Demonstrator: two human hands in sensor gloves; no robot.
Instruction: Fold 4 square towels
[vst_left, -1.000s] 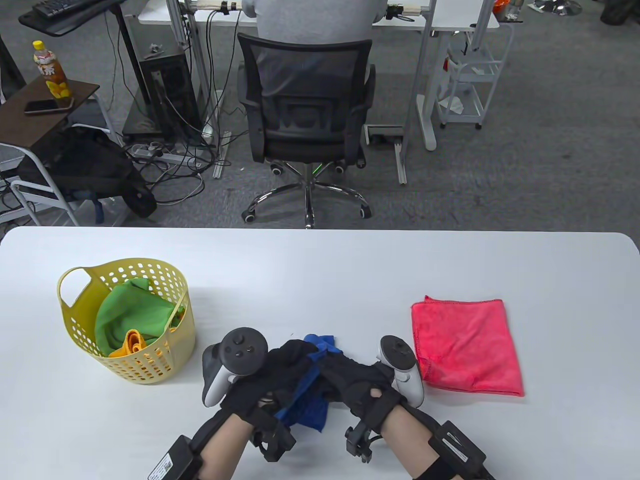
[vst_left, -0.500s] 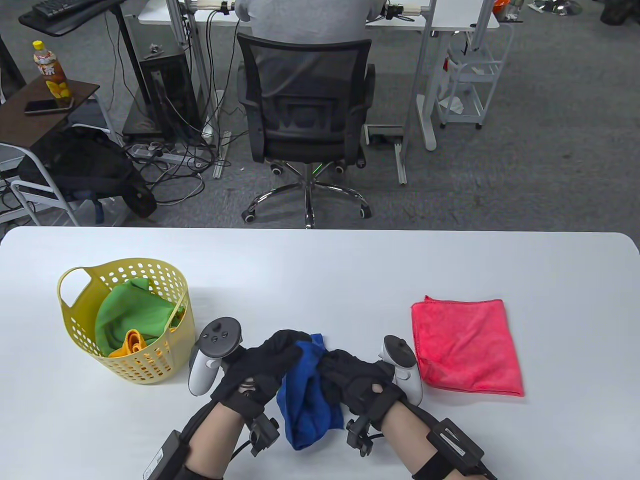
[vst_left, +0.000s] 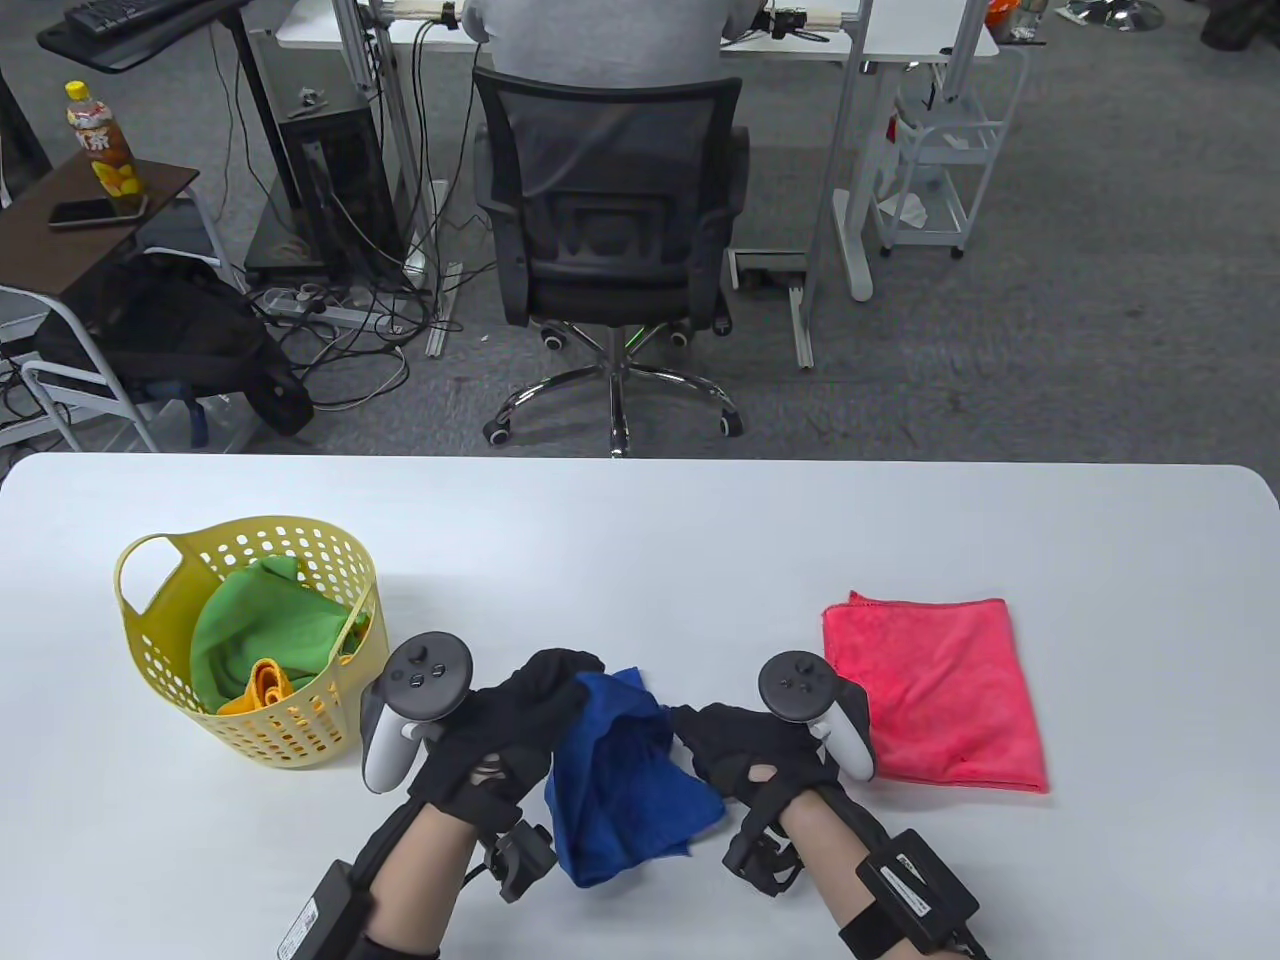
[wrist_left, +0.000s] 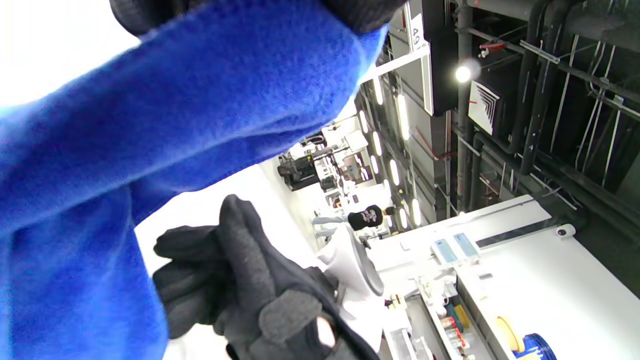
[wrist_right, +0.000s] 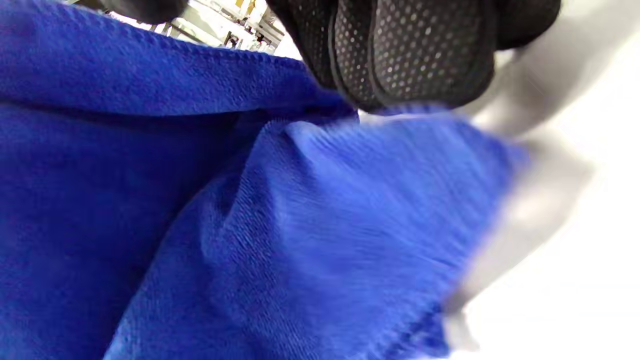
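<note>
Both our hands pinch the crumpled blue towel (vst_left: 625, 775): left hand (vst_left: 510, 725) at its 11 o'clock corner, right hand (vst_left: 745, 745) at 3 o'clock.

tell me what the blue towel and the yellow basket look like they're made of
Blue towel: soft microfibre-like cloth by its look, matte and fuzzy, with a fine ribbed pile and stitched hem in the right wrist view; it hangs limp.
Yellow basket: probably moulded plastic, smooth with a slight sheen, its wall pierced by even rows of holes, with a cut-out handle.
</note>
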